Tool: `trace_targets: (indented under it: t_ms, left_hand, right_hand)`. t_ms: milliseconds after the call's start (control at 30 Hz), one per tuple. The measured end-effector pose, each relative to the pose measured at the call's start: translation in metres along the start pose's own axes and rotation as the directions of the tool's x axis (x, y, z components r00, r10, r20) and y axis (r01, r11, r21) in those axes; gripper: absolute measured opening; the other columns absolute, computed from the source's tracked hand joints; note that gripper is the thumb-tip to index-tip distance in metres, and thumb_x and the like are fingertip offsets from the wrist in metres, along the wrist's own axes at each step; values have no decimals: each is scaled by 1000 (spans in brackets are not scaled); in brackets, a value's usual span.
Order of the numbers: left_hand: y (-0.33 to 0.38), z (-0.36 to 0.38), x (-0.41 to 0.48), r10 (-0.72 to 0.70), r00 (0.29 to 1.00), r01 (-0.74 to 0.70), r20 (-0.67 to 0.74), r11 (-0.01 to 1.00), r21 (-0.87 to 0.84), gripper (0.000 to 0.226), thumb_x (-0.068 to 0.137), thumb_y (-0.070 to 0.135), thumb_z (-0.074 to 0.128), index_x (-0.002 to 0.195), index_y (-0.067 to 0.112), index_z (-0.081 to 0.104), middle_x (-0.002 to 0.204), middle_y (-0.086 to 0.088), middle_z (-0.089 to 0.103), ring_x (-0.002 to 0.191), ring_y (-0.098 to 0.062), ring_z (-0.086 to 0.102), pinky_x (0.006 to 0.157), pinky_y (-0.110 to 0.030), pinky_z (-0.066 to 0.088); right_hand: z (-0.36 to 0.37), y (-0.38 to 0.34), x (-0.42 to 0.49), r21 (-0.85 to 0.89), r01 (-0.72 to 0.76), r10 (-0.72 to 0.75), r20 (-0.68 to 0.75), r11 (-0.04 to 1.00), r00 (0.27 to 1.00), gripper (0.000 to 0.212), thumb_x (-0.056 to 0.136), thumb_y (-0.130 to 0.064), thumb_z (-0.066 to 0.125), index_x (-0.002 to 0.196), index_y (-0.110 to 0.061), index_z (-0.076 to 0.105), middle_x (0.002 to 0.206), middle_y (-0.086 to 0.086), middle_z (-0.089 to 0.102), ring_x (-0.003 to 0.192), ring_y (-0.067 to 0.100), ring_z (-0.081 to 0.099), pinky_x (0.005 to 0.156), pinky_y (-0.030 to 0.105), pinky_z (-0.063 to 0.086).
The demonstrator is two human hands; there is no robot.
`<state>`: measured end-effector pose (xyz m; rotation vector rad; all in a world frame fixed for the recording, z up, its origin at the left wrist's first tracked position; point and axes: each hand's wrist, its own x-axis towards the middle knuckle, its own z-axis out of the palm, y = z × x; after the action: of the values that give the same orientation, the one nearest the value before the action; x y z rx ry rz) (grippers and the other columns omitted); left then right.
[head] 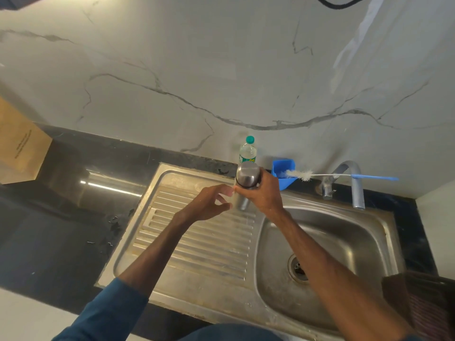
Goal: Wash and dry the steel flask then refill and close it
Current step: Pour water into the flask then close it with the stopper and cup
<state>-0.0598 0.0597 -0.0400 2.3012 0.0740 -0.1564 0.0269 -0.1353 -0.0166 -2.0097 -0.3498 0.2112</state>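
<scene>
— Where is the steel flask [247, 178]?
— The right hand [262, 196] holds it tight, up over the ribbed side of the sink [187, 279].
— And the left hand [209, 203]?
— Its fingers are loose. It holds nothing and is just beside the flask.

The right hand [261, 196] covers the middle of the flask [247, 177]. The flask hides the bottom of the plastic bottle [248, 150]. The left edge cuts off the brown box [19, 143].

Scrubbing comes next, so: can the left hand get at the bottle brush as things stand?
Probably not directly. The bottle brush lies at the back right across the blue tub and tap, and the right hand holding the steel flask sits between it and the left hand.
</scene>
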Motion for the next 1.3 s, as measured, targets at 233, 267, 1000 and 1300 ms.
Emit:
trace_targets:
  t_ms: [233,267,1000,1300]
  left_hand:
    - [3,3,17,-58,998,59,-27,997,44,48,94,17,77,138,10,60,132,2,66,95,-12,73,74,-3,48]
    - [2,4,17,-63,998,64,-26,997,42,49,93,16,77,139,9,59,133,0,66,95,-13,73,74,-2,47]
    - [8,8,20,-82,995,83,-47,996,22,59,95,18,75,148,13,50,147,-3,58,103,-10,71,93,-31,56]
    - [13,7,18,-96,994,96,-43,995,17,60,96,19,74,149,14,48,148,-5,57,104,-12,70,93,-28,53]
  right_hand:
    - [14,3,24,-8,-14,14,-19,1000,1000,61,61,-33,102,109,-18,68,96,-10,75,87,1,70,76,19,57]
    - [15,6,26,-9,-18,18,-20,1000,1000,62,60,-34,102,110,-17,69,98,-8,75,88,5,71,77,22,58]
    - [26,15,39,-27,-32,32,3,999,999,75,66,-30,99,128,-14,61,118,-2,73,107,13,68,96,35,59]
    - [32,13,31,-75,-65,60,-58,995,996,77,65,-44,97,125,-15,58,119,0,72,103,11,64,91,31,58]
